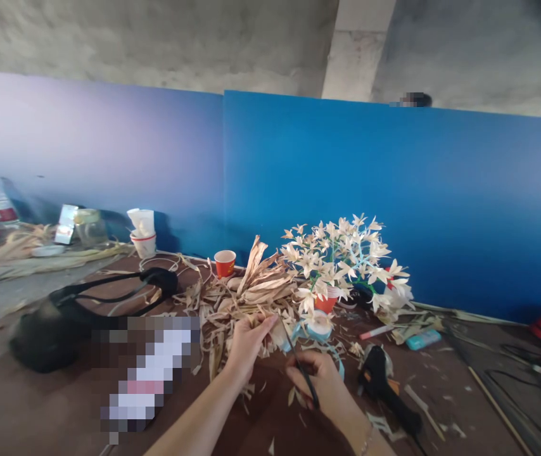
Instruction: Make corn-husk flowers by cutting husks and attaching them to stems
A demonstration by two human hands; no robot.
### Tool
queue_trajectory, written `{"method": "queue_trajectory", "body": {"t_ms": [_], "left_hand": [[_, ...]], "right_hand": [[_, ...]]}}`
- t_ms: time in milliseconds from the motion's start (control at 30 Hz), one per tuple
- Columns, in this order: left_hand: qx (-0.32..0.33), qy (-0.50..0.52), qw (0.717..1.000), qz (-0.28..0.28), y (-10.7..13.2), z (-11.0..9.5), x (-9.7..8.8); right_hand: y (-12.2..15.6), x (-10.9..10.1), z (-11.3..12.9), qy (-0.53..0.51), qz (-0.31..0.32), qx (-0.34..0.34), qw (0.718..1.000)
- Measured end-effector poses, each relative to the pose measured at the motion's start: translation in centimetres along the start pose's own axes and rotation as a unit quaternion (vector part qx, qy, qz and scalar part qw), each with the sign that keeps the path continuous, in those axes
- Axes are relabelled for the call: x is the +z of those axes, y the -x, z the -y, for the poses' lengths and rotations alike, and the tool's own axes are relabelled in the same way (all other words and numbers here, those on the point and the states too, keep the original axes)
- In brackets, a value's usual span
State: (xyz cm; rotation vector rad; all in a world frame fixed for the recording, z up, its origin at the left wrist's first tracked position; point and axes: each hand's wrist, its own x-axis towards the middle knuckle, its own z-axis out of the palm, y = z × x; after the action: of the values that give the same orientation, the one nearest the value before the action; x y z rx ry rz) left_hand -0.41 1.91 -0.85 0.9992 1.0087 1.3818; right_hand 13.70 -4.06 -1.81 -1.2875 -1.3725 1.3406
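My left hand [246,342] pinches a pale piece of dried corn husk [277,334] between thumb and fingers, above the middle of the table. Close by on its right, my right hand [318,380] is closed around a slim dark tool, apparently black-handled scissors [306,377]. Their tip points up toward the husk piece; whether it touches cannot be made out. Behind both hands lies a heap of dried husks [263,285]. White husk flowers [341,253] on green stems stand in a red paper cup [326,300]. A roll of light-blue tape [319,326] sits in front of that cup.
A black glue gun [387,389] lies to the right, near a turquoise packet [423,340]. On the left are a black bag [54,329] and a blurred-out phone-like object [151,373]. An orange-red cup [225,263] and a white cup [143,244] stand along the blue partition [370,171].
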Motion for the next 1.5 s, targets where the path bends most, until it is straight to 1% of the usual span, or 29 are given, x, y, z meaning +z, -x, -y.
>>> {"method": "queue_trajectory", "body": {"t_ms": [133, 233, 300, 467, 633, 967, 1167, 1333, 1500], "left_hand": [[-0.022, 0.015, 1.0, 0.015, -0.2, 0.0, -0.2], [-0.022, -0.004, 1.0, 0.018, -0.3, -0.1, -0.3], [-0.009, -0.027, 0.999, 0.021, -0.4, -0.2, -0.5], [0.053, -0.061, 0.996, 0.045, -0.4, -0.5, -0.6], [0.069, -0.078, 0.993, 0.06, -0.3, -1.0, -0.6], [0.044, -0.138, 0.984, 0.099, -1.1, -0.4, -1.5], [0.032, -0.139, 0.982, 0.125, -1.1, -0.9, -1.6], [0.029, -0.134, 0.979, 0.15, -0.9, -1.3, -1.8], [0.015, -0.136, 0.978, 0.159, -0.9, -1.4, -2.0]], "right_hand": [[0.3, -0.2, 0.5, 0.035, -0.001, 0.0, 0.999], [0.5, -0.5, 0.8, 0.058, 0.005, -0.002, 0.998], [0.5, -0.6, 0.7, 0.064, 0.009, 0.004, 0.998], [0.4, -0.9, 0.4, 0.065, 0.021, 0.004, 0.998], [0.6, -1.2, 0.7, 0.068, 0.037, 0.008, 0.997], [0.9, -1.8, 1.1, 0.077, 0.057, 0.029, 0.995], [0.9, -2.1, 0.8, 0.091, 0.065, 0.048, 0.993], [0.8, -2.5, 0.5, 0.093, 0.08, 0.045, 0.991], [0.8, -2.8, 0.3, 0.098, 0.089, 0.051, 0.99]]}}
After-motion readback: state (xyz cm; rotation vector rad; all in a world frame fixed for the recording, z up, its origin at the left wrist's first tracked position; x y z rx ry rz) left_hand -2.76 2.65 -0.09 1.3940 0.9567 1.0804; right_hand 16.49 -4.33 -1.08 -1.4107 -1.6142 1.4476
